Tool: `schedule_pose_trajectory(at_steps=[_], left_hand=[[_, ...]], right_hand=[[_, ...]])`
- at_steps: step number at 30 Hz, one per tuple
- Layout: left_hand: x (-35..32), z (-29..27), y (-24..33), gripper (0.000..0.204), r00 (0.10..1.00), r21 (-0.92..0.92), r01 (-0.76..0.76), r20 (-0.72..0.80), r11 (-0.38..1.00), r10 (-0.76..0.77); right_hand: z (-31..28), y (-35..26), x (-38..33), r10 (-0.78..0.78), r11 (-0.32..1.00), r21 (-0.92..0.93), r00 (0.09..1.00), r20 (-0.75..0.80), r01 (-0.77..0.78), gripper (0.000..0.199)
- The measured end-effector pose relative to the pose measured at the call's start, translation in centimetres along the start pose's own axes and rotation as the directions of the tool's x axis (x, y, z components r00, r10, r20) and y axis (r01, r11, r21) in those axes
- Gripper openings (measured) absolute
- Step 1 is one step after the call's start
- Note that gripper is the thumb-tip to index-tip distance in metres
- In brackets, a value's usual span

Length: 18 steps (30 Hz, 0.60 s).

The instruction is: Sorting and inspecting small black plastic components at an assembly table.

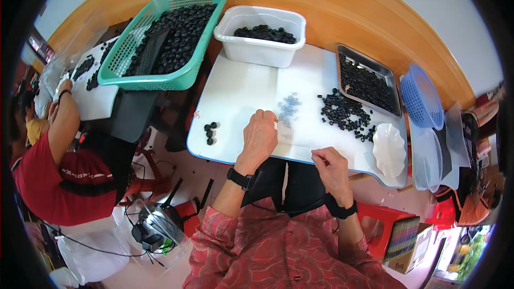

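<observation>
My left hand (pixel 261 135) is closed over the middle of the white tabletop (pixel 235 93), its knuckles up and its fingers curled. What it holds, if anything, is hidden. Close to the table's front edge my right hand (pixel 331 167) has thumb and fingertips pinched together, and whatever may be between them is too small to make out. Just beyond the left hand lies a scatter of small pale, translucent pieces (pixel 289 108). Several round black parts (pixel 209 134) sit to its left. A loose heap of small black pieces (pixel 348 112) spreads beyond the right hand.
Along the back stand a green basket (pixel 110 69) of black round parts, a white tub (pixel 259 53) and a metal tray (pixel 397 85) of black pieces. A white scalloped dish (pixel 389 150) and a blue basket (pixel 423 99) are at right. Another person (pixel 69 176) works at left.
</observation>
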<state>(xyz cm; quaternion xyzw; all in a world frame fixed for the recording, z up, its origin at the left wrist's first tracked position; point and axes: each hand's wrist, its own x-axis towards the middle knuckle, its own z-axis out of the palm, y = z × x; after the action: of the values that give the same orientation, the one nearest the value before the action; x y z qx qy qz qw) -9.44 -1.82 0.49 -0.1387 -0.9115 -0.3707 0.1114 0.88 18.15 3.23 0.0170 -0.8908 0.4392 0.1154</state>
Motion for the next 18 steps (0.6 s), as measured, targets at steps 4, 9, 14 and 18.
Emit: schedule_pose_trajectory(at_steps=[4,9,14,18], left_hand=[[0.9,1.1,1.1,0.014,0.985,0.005,-0.157,-0.073,0.988,0.157],[1.8,2.3,1.1,0.024,0.968,0.088,-0.203,-0.134,0.975,0.214],[2.3,2.7,1.2,0.04,0.959,0.153,-0.232,-0.129,0.961,0.252],[2.8,3.0,1.0,0.044,0.956,0.175,-0.272,-0.065,0.946,0.287]], right_hand=[[-0.9,1.9,-2.4,0.27,0.923,0.29,0.963,-0.02,-0.253,0.011],[-3.4,3.2,-4.4,0.444,0.733,0.593,0.895,-0.046,-0.334,0.02],[-6.0,4.9,-5.6,0.574,0.492,0.853,0.802,-0.165,-0.177,0.032],[-7.9,6.2,-5.8,0.696,0.346,0.937,0.683,-0.223,-0.046,0.038]])
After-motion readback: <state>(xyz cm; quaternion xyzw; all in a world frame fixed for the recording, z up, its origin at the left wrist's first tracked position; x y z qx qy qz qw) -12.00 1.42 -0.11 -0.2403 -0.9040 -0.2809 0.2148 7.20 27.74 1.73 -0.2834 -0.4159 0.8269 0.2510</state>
